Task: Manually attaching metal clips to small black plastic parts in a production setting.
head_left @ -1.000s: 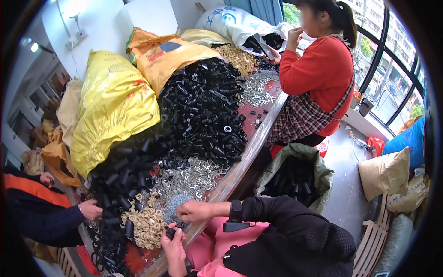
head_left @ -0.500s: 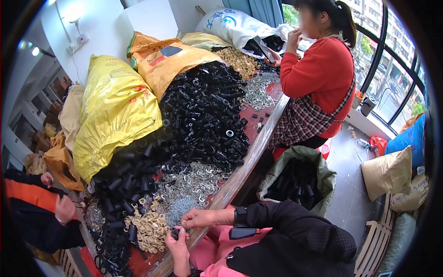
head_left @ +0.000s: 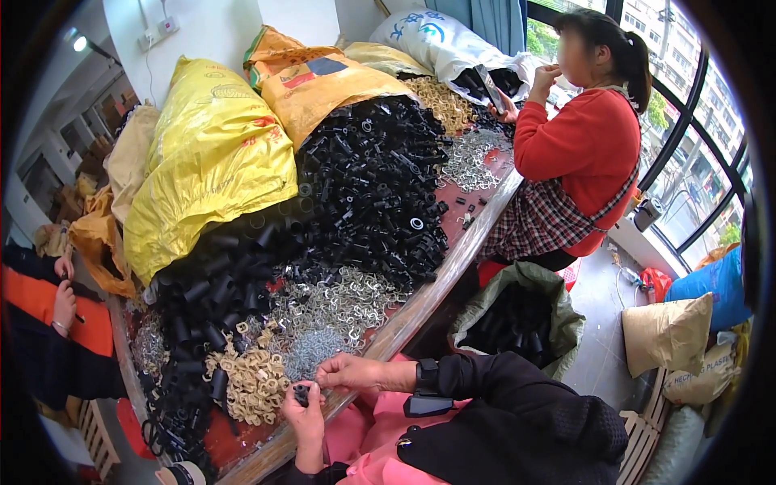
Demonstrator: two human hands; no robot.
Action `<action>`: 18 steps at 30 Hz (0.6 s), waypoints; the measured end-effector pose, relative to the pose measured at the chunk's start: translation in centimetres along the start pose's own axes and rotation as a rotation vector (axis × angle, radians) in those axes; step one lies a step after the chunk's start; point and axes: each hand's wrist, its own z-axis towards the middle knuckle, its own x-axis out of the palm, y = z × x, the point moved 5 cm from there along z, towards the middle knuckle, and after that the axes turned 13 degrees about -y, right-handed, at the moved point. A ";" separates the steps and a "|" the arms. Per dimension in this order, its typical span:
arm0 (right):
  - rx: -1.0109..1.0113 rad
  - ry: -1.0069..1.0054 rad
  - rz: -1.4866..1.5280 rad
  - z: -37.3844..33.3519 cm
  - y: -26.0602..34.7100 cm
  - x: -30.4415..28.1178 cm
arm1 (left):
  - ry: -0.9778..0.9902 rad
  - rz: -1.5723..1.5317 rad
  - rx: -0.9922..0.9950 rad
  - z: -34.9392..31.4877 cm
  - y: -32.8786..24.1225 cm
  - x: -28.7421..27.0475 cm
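Above the near edge of the table, my left hand (head_left: 305, 422) grips a small black plastic fitting (head_left: 301, 394) between thumb and fingers. My right hand (head_left: 352, 373) is closed in a pinch right beside that fitting; anything between its fingertips is too small to make out. Just beyond both hands lies a heap of small silvery screws (head_left: 314, 352). Beige plastic clips (head_left: 249, 386) are piled to the left of my hands. Bent metal clips (head_left: 343, 305) spread farther back, in front of a large mound of black plastic parts (head_left: 372, 194).
Yellow (head_left: 214, 153) and orange (head_left: 311, 85) sacks lie along the table's far side. A co-worker in red (head_left: 578, 141) sits across at the right holding a phone (head_left: 490, 89). Another person (head_left: 61, 323) stands at the left. An open green sack (head_left: 524, 323) holds black tubes.
The view has shifted slightly. My hands stay close together at the fitting, its end now turned more upward. The person at the left has brought their hands closer together.
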 end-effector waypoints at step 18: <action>-1.027 -0.096 -0.956 -6.4 5.2 -0.1 | 0.161 -0.496 -0.565 -4.0 -1.1 3.6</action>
